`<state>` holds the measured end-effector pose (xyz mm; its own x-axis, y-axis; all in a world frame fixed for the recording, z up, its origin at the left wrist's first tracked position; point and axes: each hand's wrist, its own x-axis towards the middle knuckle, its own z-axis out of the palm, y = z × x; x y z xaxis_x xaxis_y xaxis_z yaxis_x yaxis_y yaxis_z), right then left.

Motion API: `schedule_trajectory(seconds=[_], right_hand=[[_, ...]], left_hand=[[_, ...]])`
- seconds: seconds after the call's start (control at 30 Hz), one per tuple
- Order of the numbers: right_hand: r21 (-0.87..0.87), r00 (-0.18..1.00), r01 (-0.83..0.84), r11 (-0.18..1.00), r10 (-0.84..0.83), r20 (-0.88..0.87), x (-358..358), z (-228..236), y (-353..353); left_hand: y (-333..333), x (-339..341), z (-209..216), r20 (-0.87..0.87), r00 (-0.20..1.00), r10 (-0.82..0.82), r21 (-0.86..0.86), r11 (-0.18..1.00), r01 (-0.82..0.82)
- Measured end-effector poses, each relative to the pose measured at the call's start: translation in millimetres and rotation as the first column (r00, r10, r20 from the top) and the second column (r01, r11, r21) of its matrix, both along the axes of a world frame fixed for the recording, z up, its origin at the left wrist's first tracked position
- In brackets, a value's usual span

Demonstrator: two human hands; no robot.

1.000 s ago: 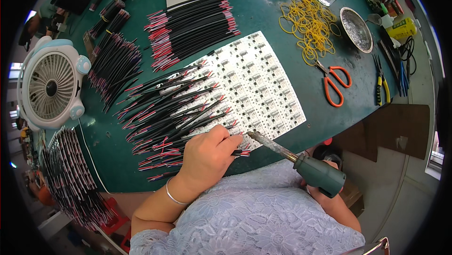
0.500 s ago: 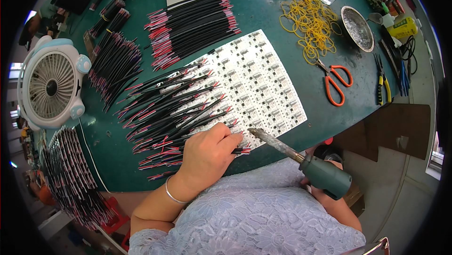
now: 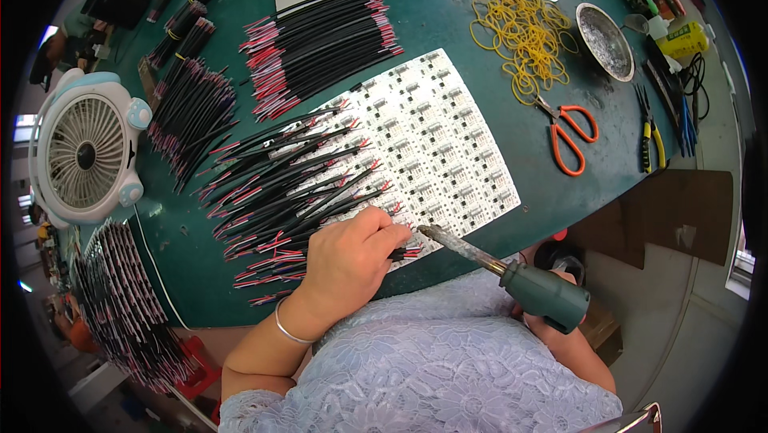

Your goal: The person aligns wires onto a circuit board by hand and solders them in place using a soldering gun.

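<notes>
My left hand [image 3: 349,261] pinches a red-and-black wire pair [image 3: 404,253] against the near edge of a white circuit board panel [image 3: 436,141]. Many more such wires [image 3: 296,185] lie soldered in rows along the panel's left side. My right hand [image 3: 560,329], mostly hidden behind the tool, grips the green handle of a soldering iron [image 3: 512,277]. Its metal tip [image 3: 424,231] points at the panel's near edge, just right of my left fingers.
On the green mat lie loose wire bundles [image 3: 320,37], yellow rubber bands [image 3: 524,29], orange scissors [image 3: 570,135], yellow-handled pliers [image 3: 652,133] and a metal dish [image 3: 606,29]. A small white fan [image 3: 84,153] stands at the left. More wired boards [image 3: 120,305] pile at lower left.
The soldering iron tip has shifted slightly down and left along the panel's near edge. My left hand has stayed on the wire pair.
</notes>
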<state>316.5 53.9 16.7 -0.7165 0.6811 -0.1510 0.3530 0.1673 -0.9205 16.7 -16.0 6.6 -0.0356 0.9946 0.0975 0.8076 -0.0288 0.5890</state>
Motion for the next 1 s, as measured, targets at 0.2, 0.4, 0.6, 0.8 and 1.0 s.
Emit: schedule_trajectory(seconds=[0.2,0.4,0.6,0.8,1.0], right_hand=[[0.030,0.997,0.021,0.999,-0.019,-0.071,-3.9,2.2,-0.2],[0.384,0.999,-0.015,0.923,0.033,-0.040,1.7,-5.2,-2.8],[-0.571,0.686,0.327,0.753,-0.605,-0.404,-45.6,1.2,12.4],[-0.783,0.468,0.078,0.617,-0.716,-0.518,-122.8,-26.7,75.1],[-0.570,0.567,0.233,0.788,-0.587,-0.579,-137.0,-35.4,69.4]], left_hand=[[-1.3,0.4,1.7,-0.021,1.000,-0.013,0.009,1.000,0.013],[-0.7,-1.0,0.5,-0.016,1.000,-0.022,0.002,1.000,0.022],[-5.3,1.1,2.5,-0.043,0.999,-0.014,0.016,1.000,0.015],[-10.0,-5.1,22.8,0.132,0.986,-0.105,0.191,0.978,0.079],[-76.5,-108.3,108.0,0.639,0.668,0.382,0.569,0.349,-0.745]])
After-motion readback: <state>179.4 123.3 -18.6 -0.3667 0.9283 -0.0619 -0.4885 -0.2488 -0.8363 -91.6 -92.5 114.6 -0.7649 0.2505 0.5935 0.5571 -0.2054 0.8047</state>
